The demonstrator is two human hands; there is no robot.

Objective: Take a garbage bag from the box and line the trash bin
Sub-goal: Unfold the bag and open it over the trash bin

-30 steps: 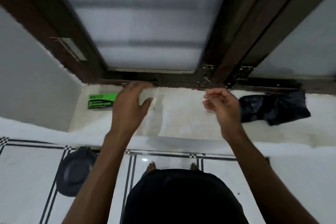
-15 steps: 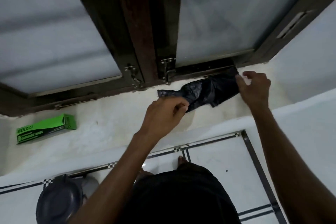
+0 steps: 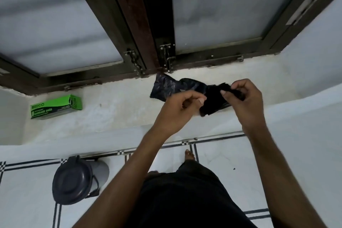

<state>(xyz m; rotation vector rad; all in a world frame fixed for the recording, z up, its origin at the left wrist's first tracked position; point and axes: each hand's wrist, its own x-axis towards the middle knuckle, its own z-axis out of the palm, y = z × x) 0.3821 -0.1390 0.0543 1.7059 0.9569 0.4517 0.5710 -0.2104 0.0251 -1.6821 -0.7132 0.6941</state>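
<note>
1. The fingers (image 3: pixel 224 93) of the right hand (image 3: pixel 244 102) are pinched shut on one end of the crumpled black plastic garbage bag (image 3: pixel 187 87); the left hand (image 3: pixel 180 111) pinches the bag's near edge, fingers closed.
2. The bag's far end lies on the white painted window ledge (image 3: pixel 114 114), right of the green cardboard garbage-bag box (image 3: pixel 55 106).
3. The round grey lidded trash bin (image 3: pixel 74 179) stands on the floor below the box, lid closed.
4. Risk, I'd say: thin film clings, so rubbing for the mouth may tear it, or open the sealed end.
</note>
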